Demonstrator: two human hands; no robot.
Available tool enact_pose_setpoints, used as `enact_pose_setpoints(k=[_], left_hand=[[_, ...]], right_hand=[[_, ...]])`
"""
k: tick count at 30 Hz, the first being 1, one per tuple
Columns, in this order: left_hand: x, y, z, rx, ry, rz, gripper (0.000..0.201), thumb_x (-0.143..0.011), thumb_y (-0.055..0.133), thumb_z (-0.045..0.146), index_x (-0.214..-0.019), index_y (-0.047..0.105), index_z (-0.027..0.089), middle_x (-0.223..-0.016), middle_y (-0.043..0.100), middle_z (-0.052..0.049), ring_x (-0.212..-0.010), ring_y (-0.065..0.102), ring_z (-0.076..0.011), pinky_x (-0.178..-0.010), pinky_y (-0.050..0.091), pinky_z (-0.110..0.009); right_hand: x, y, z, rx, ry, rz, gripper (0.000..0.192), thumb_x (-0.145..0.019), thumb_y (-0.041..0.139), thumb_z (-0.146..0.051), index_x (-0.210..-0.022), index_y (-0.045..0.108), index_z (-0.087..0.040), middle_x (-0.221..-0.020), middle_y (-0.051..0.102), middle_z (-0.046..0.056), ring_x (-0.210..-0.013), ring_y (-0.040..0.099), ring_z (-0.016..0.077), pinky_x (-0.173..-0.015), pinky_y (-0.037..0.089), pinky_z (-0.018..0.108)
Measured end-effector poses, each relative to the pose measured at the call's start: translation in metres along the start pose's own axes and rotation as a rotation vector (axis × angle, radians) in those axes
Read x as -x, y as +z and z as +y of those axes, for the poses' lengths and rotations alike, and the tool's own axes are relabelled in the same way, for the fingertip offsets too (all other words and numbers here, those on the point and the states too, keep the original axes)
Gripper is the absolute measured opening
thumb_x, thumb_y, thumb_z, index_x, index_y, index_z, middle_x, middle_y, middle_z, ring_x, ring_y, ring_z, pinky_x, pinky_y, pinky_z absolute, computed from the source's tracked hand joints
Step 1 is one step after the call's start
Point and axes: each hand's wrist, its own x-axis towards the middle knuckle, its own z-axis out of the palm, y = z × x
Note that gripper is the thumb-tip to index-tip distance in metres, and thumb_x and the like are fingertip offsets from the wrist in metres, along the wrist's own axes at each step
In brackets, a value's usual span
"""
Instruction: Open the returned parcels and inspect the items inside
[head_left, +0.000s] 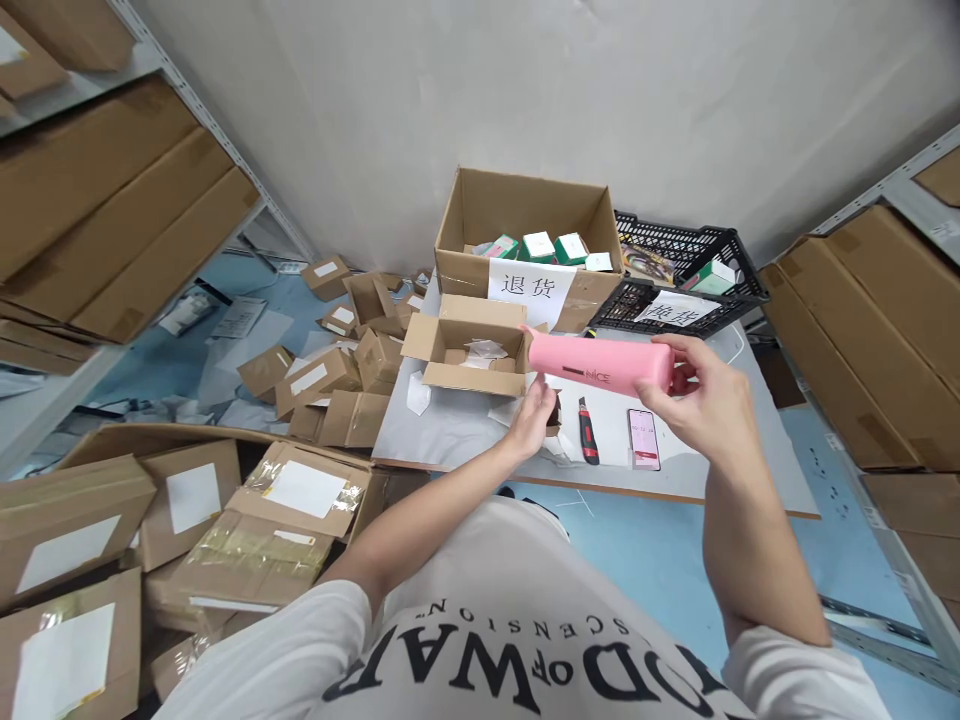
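Observation:
A pink bottle [592, 362] with dark lettering lies sideways in the air above the table, a small loop showing at its left end. My right hand [694, 390] is closed around its right end, thumb in front. Just under the bottle's left end is my left hand [531, 415], fingers stretched upward; whether they touch the bottle is unclear. Beside that hand, a small brown box [553, 428] is partly hidden. An open cardboard box [476, 380] with white pieces inside stands to the left of the bottle.
A red and black utility knife [588, 432] and a phone [643, 440] lie on the table [420, 440]. Behind stand a large carton [525, 195] and a black crate [701, 240], both holding green-and-white boxes. Brown cartons [247, 540] crowd the left; loaded shelves flank both sides.

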Motion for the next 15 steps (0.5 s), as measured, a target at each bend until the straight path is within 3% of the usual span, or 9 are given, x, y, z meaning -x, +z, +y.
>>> enact_pose_setpoints(k=[3,6,11,15], left_hand=[[-0.011,0.011,0.021,0.306,0.072,-0.084,0.057,-0.087,0.039,0.065,-0.133,0.041,0.032,-0.137,0.049,-0.005,-0.128,0.046,-0.0275,-0.102,0.039,-0.047],[-0.016,0.013,0.037,0.413,0.131,-0.079,0.057,-0.085,0.047,0.063,-0.132,0.041,0.031,-0.131,0.054,-0.005,-0.122,0.051,-0.0255,-0.099,0.042,-0.045],[-0.005,0.003,0.041,0.383,0.117,-0.033,0.066,-0.078,0.056,0.063,-0.133,0.042,0.028,-0.126,0.058,-0.006,-0.117,0.054,-0.0263,-0.096,0.046,-0.042],[0.006,-0.005,0.030,0.359,0.053,-0.075,0.071,-0.078,0.057,0.063,-0.135,0.041,0.024,-0.126,0.059,-0.008,-0.115,0.056,-0.0275,-0.095,0.046,-0.044]], right_hand=[[0.014,0.031,0.012,-0.392,0.135,0.095,0.043,-0.070,0.064,-0.039,-0.109,0.055,-0.023,-0.089,0.062,0.005,-0.064,0.053,0.0149,-0.058,0.046,0.030],[0.039,0.072,0.014,-0.747,0.248,0.146,0.046,-0.072,0.061,-0.047,-0.109,0.048,-0.022,-0.104,0.060,0.009,-0.084,0.060,0.0193,-0.065,0.050,0.032],[0.089,0.127,-0.001,-1.154,0.380,-0.081,0.051,-0.072,0.062,-0.054,-0.109,0.039,-0.027,-0.104,0.062,0.008,-0.080,0.063,0.0205,-0.063,0.052,0.034],[0.114,0.150,-0.011,-1.188,0.407,-0.152,0.056,-0.073,0.060,-0.060,-0.111,0.035,-0.027,-0.106,0.064,0.008,-0.087,0.065,0.0226,-0.073,0.052,0.039]])
